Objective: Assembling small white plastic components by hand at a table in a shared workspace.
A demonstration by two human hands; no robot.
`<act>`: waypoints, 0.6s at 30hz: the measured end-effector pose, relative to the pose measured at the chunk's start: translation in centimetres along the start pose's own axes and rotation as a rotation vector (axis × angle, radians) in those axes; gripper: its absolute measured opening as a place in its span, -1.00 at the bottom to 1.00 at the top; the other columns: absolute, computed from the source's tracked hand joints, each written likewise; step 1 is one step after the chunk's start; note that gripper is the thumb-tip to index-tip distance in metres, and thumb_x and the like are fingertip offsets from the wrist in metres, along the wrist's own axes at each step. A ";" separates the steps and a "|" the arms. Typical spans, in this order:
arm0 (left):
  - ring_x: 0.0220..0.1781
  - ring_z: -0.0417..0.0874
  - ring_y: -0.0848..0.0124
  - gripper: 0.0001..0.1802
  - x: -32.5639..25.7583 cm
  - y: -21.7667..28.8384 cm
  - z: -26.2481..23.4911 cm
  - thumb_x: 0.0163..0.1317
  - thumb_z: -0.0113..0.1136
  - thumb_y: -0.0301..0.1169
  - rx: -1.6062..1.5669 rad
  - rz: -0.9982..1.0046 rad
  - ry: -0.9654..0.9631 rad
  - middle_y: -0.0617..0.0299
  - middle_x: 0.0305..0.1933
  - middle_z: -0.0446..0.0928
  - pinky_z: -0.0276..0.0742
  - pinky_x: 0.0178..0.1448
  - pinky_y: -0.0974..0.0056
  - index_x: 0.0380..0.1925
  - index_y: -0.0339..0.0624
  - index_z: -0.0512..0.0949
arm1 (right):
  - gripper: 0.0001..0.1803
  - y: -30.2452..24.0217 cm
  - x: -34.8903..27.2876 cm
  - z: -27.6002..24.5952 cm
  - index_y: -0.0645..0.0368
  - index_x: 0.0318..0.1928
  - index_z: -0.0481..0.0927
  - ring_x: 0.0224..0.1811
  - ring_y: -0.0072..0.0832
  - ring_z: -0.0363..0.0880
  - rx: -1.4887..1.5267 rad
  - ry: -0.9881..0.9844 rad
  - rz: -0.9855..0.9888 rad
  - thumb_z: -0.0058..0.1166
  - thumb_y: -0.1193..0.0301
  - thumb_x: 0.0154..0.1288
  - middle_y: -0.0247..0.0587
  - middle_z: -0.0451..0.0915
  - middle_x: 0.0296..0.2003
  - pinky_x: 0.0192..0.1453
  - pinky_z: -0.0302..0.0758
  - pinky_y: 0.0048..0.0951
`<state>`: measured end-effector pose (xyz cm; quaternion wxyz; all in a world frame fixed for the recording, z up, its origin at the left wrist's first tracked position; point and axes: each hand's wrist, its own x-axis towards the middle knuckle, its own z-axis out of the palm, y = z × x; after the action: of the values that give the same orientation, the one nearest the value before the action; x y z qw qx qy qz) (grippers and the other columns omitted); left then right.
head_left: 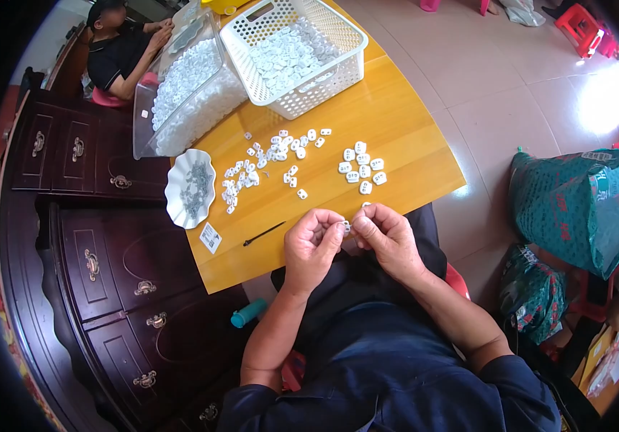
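Over the near edge of the wooden table (403, 151), my left hand (311, 248) and my right hand (394, 241) meet with fingertips pinched together. Between them is a small white plastic piece (346, 227), partly covered by the fingers. Just beyond my right fingers, another white piece (366, 204) shows at its edge. Ahead lies a group of rounded white pieces (364, 171) with dark markings. Farther left, many smaller white pieces with dark spots (278, 153) are scattered. A thin black tool (264, 234) rests left of my left hand.
A wavy white dish (171, 193) holds small grey bits, near a white card (211, 238). Behind stand a clear bin (145, 122) and a white basket (302, 97), both full of white pieces. Another person (118, 54) sits far left. Green bags (576, 209) stand on the right.
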<state>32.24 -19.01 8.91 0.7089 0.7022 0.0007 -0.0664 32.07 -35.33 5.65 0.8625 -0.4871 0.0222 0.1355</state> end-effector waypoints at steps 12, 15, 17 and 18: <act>-0.39 0.60 0.70 -0.97 -0.2 -0.3 0.6 0.36 0.25 -0.63 0.139 0.106 0.062 0.35 -0.37 0.64 0.55 -0.29 0.51 -0.25 -0.33 0.58 | -0.80 0.3 -0.3 0.1 0.27 -0.21 0.57 -0.49 -0.74 0.42 -0.149 0.045 -0.055 0.07 0.39 0.58 -0.42 0.55 -0.48 -0.43 0.36 -0.64; -0.42 0.61 0.68 -0.96 -0.1 -0.3 0.7 0.34 0.26 -0.63 0.199 0.136 0.069 0.33 -0.41 0.64 0.55 -0.32 0.50 -0.27 -0.33 0.58 | -0.82 0.7 -0.3 0.2 0.27 -0.23 0.58 -0.50 -0.74 0.42 -0.170 0.076 -0.071 0.09 0.42 0.56 -0.42 0.56 -0.49 -0.43 0.37 -0.64; -0.43 0.62 0.67 -0.96 -0.1 -0.1 0.7 0.33 0.27 -0.63 0.242 0.153 0.069 0.32 -0.42 0.64 0.55 -0.33 0.49 -0.28 -0.33 0.58 | -0.82 0.6 -0.3 0.0 0.28 -0.24 0.59 -0.50 -0.75 0.42 -0.228 0.069 -0.079 0.10 0.43 0.55 -0.42 0.56 -0.50 -0.43 0.37 -0.63; -0.45 0.62 0.66 -0.96 -0.1 -0.1 0.6 0.33 0.27 -0.64 0.273 0.168 0.063 0.31 -0.43 0.64 0.55 -0.34 0.49 -0.28 -0.33 0.58 | -0.82 0.5 -0.3 -0.1 0.29 -0.24 0.59 -0.50 -0.75 0.43 -0.286 0.062 -0.089 0.11 0.44 0.54 -0.42 0.56 -0.51 -0.43 0.37 -0.63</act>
<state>32.05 -19.61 8.86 0.6095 0.7914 -0.0448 0.0155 31.69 -35.18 5.22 0.7883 -0.6095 0.0075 0.0839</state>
